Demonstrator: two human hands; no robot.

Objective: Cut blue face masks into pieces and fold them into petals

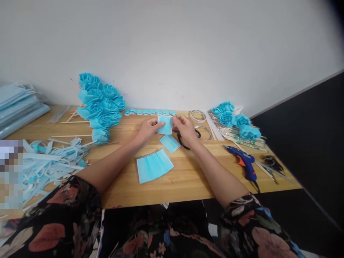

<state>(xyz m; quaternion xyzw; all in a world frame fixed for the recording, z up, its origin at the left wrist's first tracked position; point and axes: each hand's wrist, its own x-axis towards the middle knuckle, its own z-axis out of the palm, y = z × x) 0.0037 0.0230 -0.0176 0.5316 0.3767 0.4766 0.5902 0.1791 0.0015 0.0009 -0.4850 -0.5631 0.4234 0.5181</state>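
Observation:
Between my two hands, above the wooden table, is a small light-blue piece of mask fabric [165, 124] with white edges. My left hand [150, 129] pinches its left side between thumb and fingers. On its right edge, my right hand [185, 128] is closed with fingertips pressed together. Just below lies another small blue fabric piece [170, 143]. Nearer me rests a larger pleated blue fabric panel [154, 165]. Black-handled scissors [184, 142] lie partly hidden under my right hand. Behind my hands runs a row of several small rolled blue pieces [145, 112].
Blue fabric roses on sticks [100, 104] are piled at left, above a heap of cut strips [53, 163]. Stacked masks [20, 104] sit far left. To the right are tape rolls [197, 116], more blue roses [227, 114] and a blue glue gun [243, 161]. A wall stands behind.

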